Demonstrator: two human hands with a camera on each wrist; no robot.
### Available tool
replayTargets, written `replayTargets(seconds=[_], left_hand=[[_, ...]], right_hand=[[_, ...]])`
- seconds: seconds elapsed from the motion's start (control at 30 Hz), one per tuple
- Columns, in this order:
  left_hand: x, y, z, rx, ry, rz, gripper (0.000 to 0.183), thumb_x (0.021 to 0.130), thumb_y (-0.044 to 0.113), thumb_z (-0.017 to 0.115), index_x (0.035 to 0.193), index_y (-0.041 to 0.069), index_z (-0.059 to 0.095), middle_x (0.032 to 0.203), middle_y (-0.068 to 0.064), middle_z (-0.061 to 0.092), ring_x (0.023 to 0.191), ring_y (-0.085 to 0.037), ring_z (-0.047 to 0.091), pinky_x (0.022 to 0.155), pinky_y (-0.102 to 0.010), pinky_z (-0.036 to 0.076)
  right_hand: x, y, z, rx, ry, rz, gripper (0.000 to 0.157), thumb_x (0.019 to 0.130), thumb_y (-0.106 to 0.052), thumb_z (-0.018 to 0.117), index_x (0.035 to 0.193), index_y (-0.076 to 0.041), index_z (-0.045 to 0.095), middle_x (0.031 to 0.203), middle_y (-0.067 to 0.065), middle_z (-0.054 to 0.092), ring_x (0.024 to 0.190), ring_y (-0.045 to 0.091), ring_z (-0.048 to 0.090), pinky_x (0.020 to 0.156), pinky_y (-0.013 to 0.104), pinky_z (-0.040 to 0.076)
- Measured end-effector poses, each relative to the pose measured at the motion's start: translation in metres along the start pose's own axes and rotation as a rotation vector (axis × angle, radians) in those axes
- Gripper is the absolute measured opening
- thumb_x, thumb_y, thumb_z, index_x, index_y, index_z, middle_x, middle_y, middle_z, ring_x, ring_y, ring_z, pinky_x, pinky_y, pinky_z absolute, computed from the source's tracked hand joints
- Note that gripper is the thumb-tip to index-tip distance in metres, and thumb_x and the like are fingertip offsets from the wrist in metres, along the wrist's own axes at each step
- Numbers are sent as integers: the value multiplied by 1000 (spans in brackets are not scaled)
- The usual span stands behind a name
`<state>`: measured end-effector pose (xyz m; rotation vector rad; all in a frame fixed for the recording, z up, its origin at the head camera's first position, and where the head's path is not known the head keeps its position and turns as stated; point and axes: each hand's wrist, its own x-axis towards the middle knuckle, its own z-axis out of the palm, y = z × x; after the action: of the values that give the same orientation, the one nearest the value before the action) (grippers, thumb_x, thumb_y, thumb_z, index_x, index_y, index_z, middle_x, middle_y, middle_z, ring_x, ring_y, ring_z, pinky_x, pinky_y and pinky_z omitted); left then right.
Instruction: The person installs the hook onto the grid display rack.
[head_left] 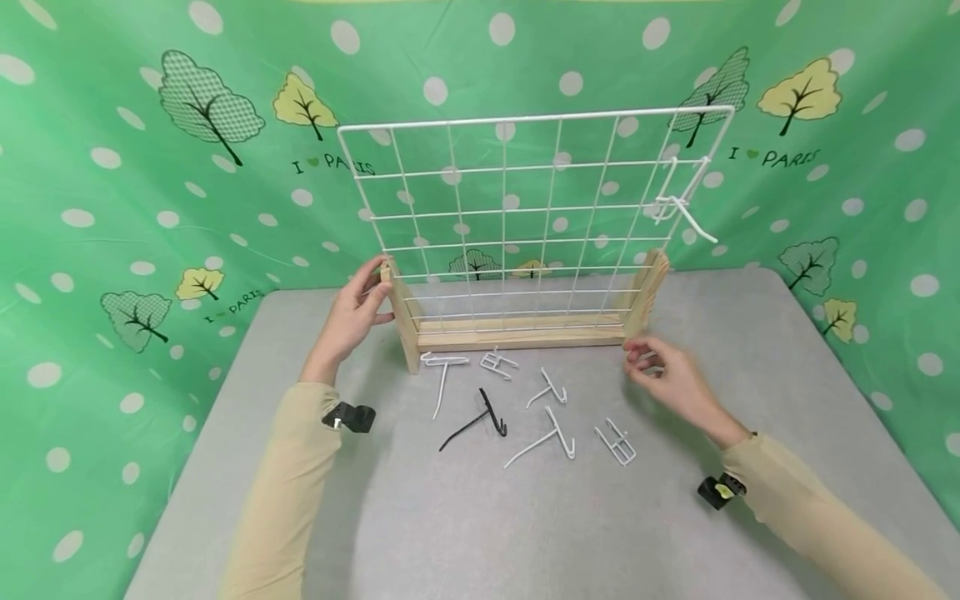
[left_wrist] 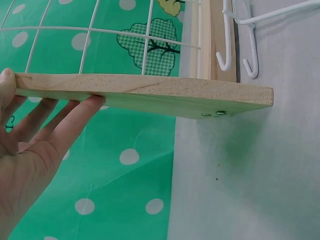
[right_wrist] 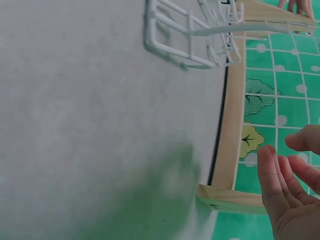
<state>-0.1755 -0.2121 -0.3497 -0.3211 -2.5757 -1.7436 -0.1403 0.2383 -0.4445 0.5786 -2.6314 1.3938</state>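
Note:
A white wire grid [head_left: 525, 119] stands upright in a wooden base with two side boards. My left hand [head_left: 352, 312] pinches the left side board [head_left: 405, 317] near its top; in the left wrist view the thumb is over one edge and the fingers [left_wrist: 75, 122] lie against the outer face. By the foot of the right side board [head_left: 643, 300] is my right hand [head_left: 671, 379], its fingers loosely bent around nothing. The right wrist view shows a gap between thumb and fingers. One white hook [head_left: 678, 202] hangs at the grid's upper right.
Several loose hooks lie on the grey table [head_left: 480, 533] before the base, among them a black hook [head_left: 487, 408], a long white hook [head_left: 555, 429] and a white bracket-like piece [head_left: 617, 442]. A green printed cloth [head_left: 480, 50] hangs behind and at both sides.

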Motion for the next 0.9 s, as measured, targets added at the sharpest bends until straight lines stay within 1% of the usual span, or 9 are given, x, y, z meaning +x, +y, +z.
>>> replayTargets(seconds=[0.13, 0.23, 0.33, 0.47, 0.6, 0.77, 0.9], left_hand=[[0, -1, -1, -14, 2, 6, 51, 105, 10, 40, 151, -1, 23, 146, -32, 32, 126, -48, 41, 87, -56, 52], [1, -1, -1, -16, 2, 6, 50, 105, 10, 40, 151, -1, 24, 146, -32, 32, 127, -48, 41, 87, -57, 52], [1, -1, 0, -12, -2, 3, 51, 105, 11, 41, 151, -1, 23, 146, -32, 32, 127, -48, 41, 87, -57, 52], [1, -1, 1, -8, -4, -1, 52, 105, 11, 41, 152, 0, 22, 147, -31, 31, 127, -48, 41, 87, -57, 52], [1, -1, 1, -10, 0, -5, 52, 105, 12, 41, 152, 0, 22, 148, -31, 30, 128, -47, 40, 87, -57, 52], [1, -1, 1, -12, 1, -11, 52, 105, 12, 40, 152, 1, 22, 148, -31, 30, 129, -47, 39, 88, -57, 52], [0, 0, 1, -8, 3, -11, 52, 105, 12, 40, 152, 1, 22, 148, -30, 30, 129, -46, 39, 88, -56, 52]], right_hand=[[-5, 3, 3, 27, -57, 10, 31, 80, 14, 68, 109, 10, 60, 93, 18, 65, 78, 28, 64, 68, 23, 57], [-10, 5, 5, 40, -115, 29, 33, 79, 15, 68, 111, 11, 59, 93, 17, 64, 78, 28, 64, 65, 25, 58], [-15, 8, 7, 49, -170, 54, 33, 79, 14, 68, 111, 11, 59, 91, 14, 64, 77, 24, 64, 60, 26, 58], [-21, 13, 8, 51, -220, 76, 32, 80, 14, 67, 111, 10, 60, 90, 11, 63, 76, 18, 63, 60, 25, 58], [-24, 17, 9, 34, -258, 51, 30, 80, 12, 67, 109, 9, 61, 86, 7, 63, 75, 14, 61, 63, 24, 57], [-29, 18, 10, 14, -323, 7, 21, 82, 7, 67, 102, 5, 64, 82, 2, 63, 73, 11, 57, 63, 23, 54], [-31, 16, 11, 6, -347, 6, 16, 83, 5, 67, 99, 3, 65, 80, -2, 62, 73, 10, 57, 63, 23, 54]])
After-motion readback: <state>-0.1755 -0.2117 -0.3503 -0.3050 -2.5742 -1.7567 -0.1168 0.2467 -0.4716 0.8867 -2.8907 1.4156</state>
